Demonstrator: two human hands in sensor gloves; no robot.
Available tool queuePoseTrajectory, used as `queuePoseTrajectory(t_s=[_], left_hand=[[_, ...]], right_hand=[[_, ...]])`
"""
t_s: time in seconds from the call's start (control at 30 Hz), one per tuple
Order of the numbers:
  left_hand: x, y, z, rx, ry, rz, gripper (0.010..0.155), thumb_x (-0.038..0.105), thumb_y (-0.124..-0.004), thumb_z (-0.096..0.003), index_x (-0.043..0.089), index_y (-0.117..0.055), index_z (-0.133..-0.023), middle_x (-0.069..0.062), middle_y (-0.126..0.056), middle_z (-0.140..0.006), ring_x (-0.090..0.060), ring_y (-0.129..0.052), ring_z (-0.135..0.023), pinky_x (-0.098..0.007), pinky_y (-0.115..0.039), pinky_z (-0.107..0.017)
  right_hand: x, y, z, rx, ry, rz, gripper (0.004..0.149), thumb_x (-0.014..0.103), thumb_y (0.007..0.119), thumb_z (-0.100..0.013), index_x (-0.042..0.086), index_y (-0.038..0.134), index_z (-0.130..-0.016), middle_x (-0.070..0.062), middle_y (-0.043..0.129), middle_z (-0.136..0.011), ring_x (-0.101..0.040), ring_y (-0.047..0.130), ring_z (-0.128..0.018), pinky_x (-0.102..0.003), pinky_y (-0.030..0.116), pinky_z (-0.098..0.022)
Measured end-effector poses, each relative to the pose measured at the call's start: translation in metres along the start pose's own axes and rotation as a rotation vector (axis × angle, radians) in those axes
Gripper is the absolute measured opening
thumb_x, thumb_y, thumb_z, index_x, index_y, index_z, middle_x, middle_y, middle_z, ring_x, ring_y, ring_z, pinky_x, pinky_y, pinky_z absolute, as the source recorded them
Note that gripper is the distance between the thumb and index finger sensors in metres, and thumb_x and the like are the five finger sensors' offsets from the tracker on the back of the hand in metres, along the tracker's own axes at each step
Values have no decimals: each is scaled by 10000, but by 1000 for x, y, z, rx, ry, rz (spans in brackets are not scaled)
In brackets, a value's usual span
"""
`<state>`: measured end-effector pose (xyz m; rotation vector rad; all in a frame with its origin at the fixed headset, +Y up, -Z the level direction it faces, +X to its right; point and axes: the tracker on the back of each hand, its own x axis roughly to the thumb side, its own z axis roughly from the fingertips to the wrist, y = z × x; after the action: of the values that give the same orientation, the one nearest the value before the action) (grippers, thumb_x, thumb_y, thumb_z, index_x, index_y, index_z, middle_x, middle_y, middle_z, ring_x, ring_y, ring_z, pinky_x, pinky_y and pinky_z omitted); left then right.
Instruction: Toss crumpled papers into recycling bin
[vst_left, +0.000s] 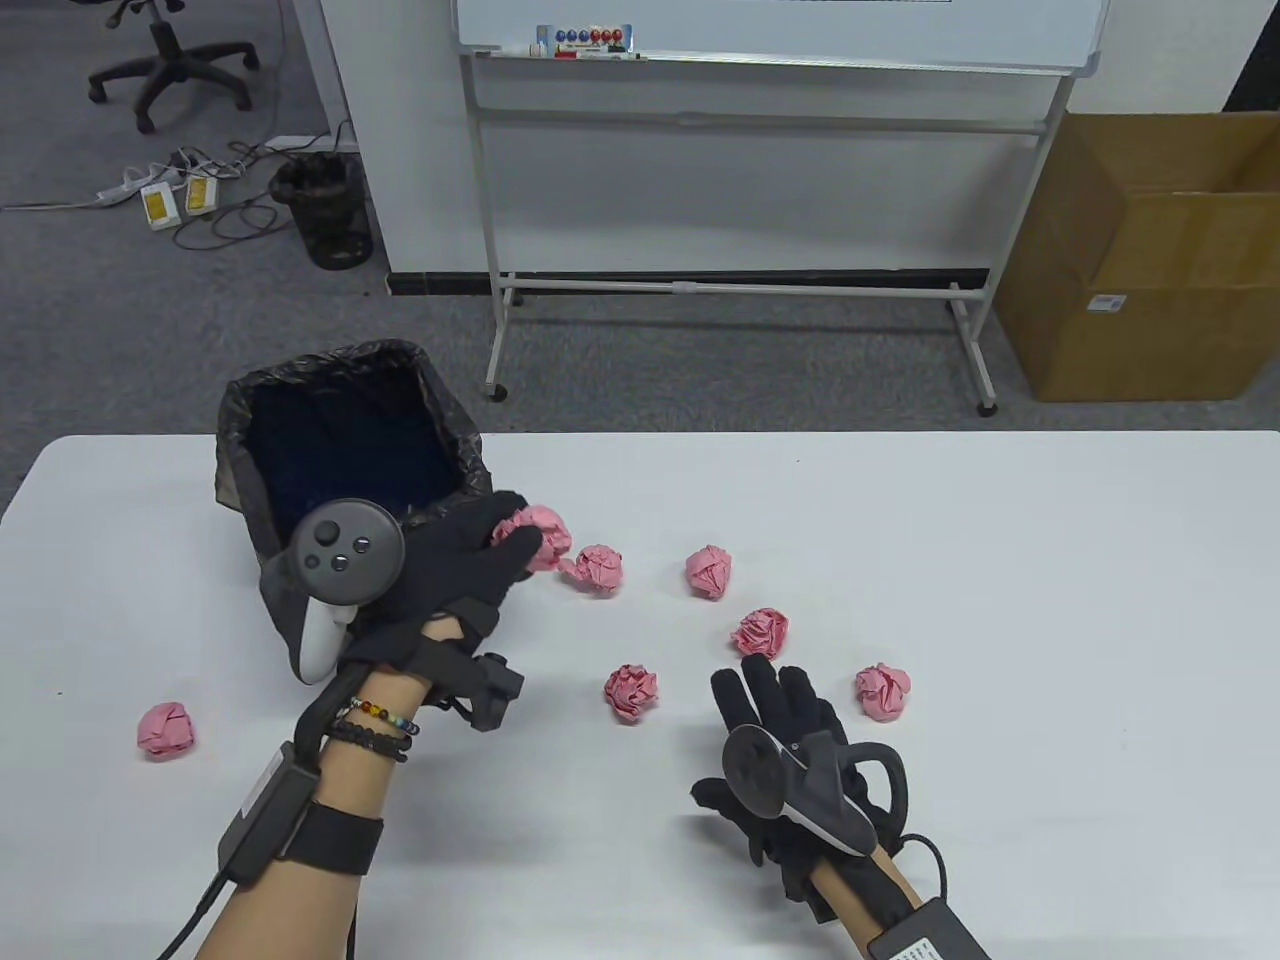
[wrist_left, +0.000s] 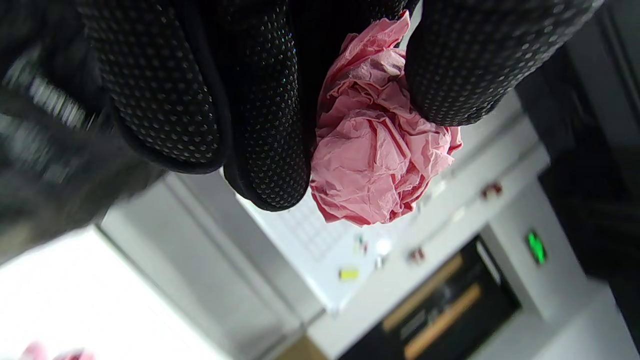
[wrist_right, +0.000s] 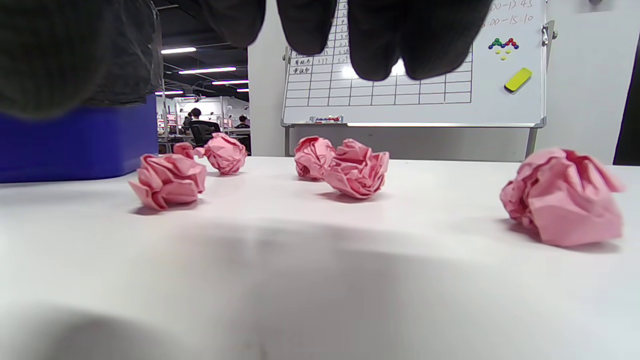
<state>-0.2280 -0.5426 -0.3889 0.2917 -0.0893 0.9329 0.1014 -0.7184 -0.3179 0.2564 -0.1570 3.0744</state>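
Observation:
My left hand (vst_left: 500, 550) pinches a pink crumpled paper ball (vst_left: 545, 535) between thumb and fingers, just right of the bin's near corner. The left wrist view shows this paper ball (wrist_left: 380, 155) held between gloved fingers (wrist_left: 270, 125). The blue bin (vst_left: 340, 450), lined with a black bag, stands at the table's far left. My right hand (vst_left: 775, 700) lies flat and open on the table, holding nothing. Several more pink balls lie loose: one (vst_left: 598, 570) beside the held one, one (vst_left: 762, 632) just beyond my right fingertips, one (vst_left: 882, 690) to their right.
Other loose balls lie at mid table (vst_left: 709, 572), near my left forearm (vst_left: 631, 692) and at the far left (vst_left: 166, 728). Beyond the white table (vst_left: 1000, 560) stand a whiteboard on wheels (vst_left: 760, 40), a cardboard box (vst_left: 1150, 260) and a black waste basket (vst_left: 325, 210).

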Motion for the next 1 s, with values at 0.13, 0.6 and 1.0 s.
queuePoseTrajectory(t_s=[0.13,0.6,1.0], left_hand=[[-9,33,-5,329,136,-23,624,523,-817,-466,171,-752,-977,-142,-921,-920,-203,-1097,-703,-390,-959,-467],[-16,38,0,248,146,-211,911,605,-744,-477,120,-338,-1132,-233,-263,-1202,-507,-357,-1082,-651,-461,-725],[-5,-4,30,135,24,-207,883,596,-737,-483,141,-354,-1136,-230,-268,-1204,-519,-384,-1068,-649,-468,-726]], right_hand=[[-1,0,1,10,5,-11,1001,704,796,-249,342,380,-1084,-12,411,-1195,-397,569,-1103,-534,603,-752],[-6,0,0,25,23,-35,999,704,798,-249,350,378,-1083,-7,411,-1195,-398,564,-1107,-539,599,-753],[-5,1,1,28,18,-28,999,703,798,-250,348,376,-1083,-10,413,-1196,-388,559,-1112,-542,592,-755]])
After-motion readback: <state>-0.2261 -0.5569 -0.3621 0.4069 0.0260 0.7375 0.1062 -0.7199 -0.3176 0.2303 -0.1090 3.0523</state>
